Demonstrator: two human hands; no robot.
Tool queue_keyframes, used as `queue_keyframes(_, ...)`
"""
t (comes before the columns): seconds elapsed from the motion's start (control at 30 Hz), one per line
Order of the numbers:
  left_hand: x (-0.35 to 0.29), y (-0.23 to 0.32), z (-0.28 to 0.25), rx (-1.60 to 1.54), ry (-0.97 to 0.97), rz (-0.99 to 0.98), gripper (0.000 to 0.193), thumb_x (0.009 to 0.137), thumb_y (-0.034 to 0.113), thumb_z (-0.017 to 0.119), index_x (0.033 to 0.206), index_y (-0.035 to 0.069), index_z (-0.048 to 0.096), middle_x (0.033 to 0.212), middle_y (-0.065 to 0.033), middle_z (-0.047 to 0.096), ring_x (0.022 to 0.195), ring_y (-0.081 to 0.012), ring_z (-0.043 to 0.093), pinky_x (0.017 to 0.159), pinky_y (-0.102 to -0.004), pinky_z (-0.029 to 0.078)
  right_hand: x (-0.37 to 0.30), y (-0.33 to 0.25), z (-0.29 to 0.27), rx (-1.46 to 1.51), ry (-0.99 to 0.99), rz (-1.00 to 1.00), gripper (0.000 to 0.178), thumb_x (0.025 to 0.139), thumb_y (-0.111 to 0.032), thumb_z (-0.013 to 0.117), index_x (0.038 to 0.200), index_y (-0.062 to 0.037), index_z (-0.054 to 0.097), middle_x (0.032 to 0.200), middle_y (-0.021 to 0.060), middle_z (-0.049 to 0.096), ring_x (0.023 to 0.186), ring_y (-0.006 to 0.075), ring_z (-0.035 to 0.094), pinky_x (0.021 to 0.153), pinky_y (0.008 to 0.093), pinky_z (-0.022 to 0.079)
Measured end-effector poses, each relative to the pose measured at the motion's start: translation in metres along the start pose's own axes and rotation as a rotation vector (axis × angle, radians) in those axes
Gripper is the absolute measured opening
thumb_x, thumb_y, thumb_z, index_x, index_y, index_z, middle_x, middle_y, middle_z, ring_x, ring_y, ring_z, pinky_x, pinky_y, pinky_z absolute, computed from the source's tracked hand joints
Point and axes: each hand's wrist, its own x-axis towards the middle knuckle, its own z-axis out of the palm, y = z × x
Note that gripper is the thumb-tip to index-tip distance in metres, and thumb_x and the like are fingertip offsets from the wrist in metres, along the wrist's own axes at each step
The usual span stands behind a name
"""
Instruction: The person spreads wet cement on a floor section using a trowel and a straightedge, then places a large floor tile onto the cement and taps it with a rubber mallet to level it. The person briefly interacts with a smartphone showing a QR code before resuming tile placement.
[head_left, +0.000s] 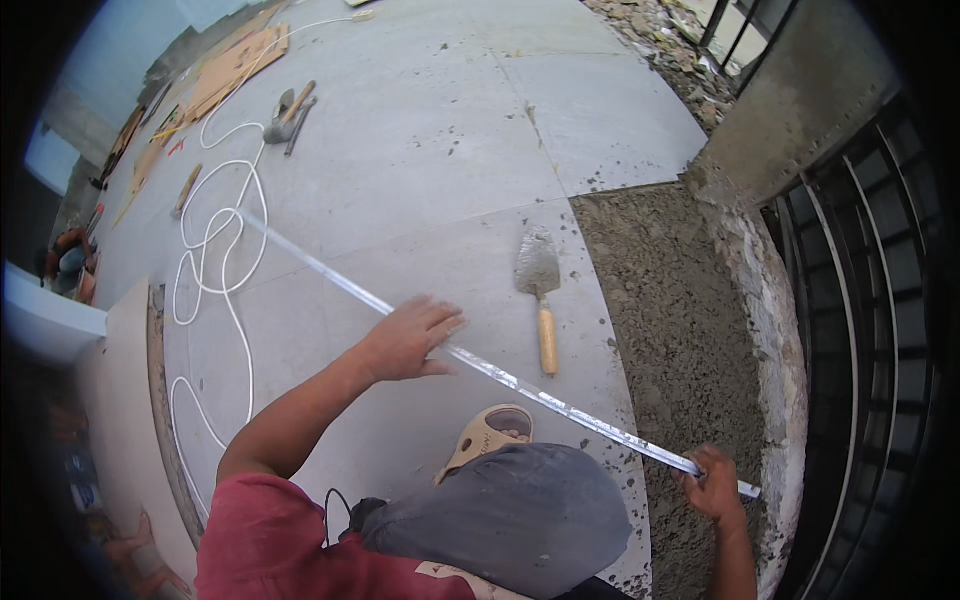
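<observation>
A long silver metal straightedge [330, 274] runs slantwise across grey floor tiles [430, 230] and over a strip of wet mortar [670, 300]. My right hand [716, 486] is closed around it near its right end, above the mortar. Across its middle lies my left hand [408, 340], fingers stretched out and apart; whether the palm presses on the metal is hidden. Beyond the bar a trowel [540, 275] with a mortar-smeared blade and wooden handle rests flat on the tile. My sandalled foot [500, 428] and bent knee [510, 520] are on the near side.
A white cable [250, 190] coils on the tiles at left, by a mallet [280, 128] and other tools. Cardboard [235, 70] lies farther back. A rough wall edge [770, 380] and metal grille [860, 300] bound the right. Another person [72, 262] is at far left.
</observation>
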Motion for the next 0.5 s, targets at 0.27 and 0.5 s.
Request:
queue_keyframes(0.27,0.020,-0.009,-0.015,0.008,-0.141,-0.294,0.040,0.092,0.045,0.063,0.093,0.005,0.062,0.082,-0.0120,0.067,0.073,-0.0329,0.066,0.066,-0.0435,0.052,0.067,-0.024,-0.032,-0.683,0.594,-0.023,0.062,0.078,-0.010,0.076,0.134,-0.0033,0.050,0.133,0.0241,0.048,0.124,0.0396,0.048,0.118,0.0520,0.027)
queue_keyframes(0.5,-0.008,-0.043,-0.014,0.202,0.097,-0.660,0.042,0.093,0.042,0.063,0.080,0.004,0.054,0.073,-0.0175,0.064,0.066,-0.0398,0.063,0.059,-0.0480,0.049,0.163,-0.082,0.115,-0.272,0.139,-0.052,0.054,0.087,-0.033,0.070,0.131,-0.0061,0.054,0.122,0.0178,0.054,0.114,0.0345,0.054,0.097,0.0458,0.043)
